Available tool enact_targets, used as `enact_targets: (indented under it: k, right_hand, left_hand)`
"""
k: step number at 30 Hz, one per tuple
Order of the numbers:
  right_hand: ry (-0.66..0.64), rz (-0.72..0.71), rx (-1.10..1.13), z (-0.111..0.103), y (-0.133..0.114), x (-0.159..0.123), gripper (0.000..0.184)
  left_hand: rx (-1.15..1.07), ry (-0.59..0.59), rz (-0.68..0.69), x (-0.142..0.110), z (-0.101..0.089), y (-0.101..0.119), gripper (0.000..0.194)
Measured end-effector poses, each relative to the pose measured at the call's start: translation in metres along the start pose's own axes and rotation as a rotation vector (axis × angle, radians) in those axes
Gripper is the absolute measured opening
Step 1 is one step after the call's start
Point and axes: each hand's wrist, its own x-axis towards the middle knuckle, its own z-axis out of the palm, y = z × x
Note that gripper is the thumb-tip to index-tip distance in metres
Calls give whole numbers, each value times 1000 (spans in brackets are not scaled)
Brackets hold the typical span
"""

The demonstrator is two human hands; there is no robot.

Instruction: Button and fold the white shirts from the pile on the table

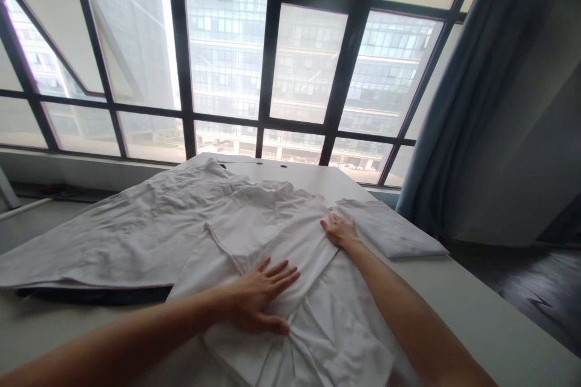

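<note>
A white shirt-like garment (290,236) lies in front of me with its fabric creased and partly folded over. My left hand (263,293) rests flat on the middle of it, fingers spread and thumb pointing right; creases fan out below the thumb. Farther out, my right hand (340,231) lies on the garment's right edge, palm down, with the thumb apart from the fingers. Whether its fingertips pinch any cloth cannot be made out.
Another white cloth (131,224) is spread wide to the left, over something dark (95,295). A folded white garment (390,227) lies at the right of the white table (481,308). Behind stand large windows (227,48) and a blue-grey curtain (458,97).
</note>
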Motion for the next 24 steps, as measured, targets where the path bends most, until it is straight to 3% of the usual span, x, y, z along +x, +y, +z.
enact_targets:
  k: [3, 6, 8, 12, 15, 19, 24]
  right_hand:
    - [-19, 0, 24, -1, 5, -19, 70]
    - [0, 19, 61, -3, 19, -39, 68]
    - [26, 69, 65, -5, 30, -51, 66]
    - [19, 93, 79, -12, 45, -65, 61]
    - [9, 95, 59, -16, 45, -71, 60]
    - [-42, 109, 32, -14, 36, -69, 57]
    - [-80, 99, 29, -9, 26, -53, 58]
  left_hand:
    - [-5, 0, -11, -5, 11, 12, 91]
    - [4, 68, -73, -11, 16, 7, 77]
    - [57, 181, -242, -18, 10, -12, 66]
    - [303, 368, -795, -45, -20, -73, 57]
    - [312, 347, -1009, -68, -37, -111, 50]
    - [325, 284, -1057, -81, -39, -132, 53]
    - [347, 272, -1036, -78, -44, -151, 50]
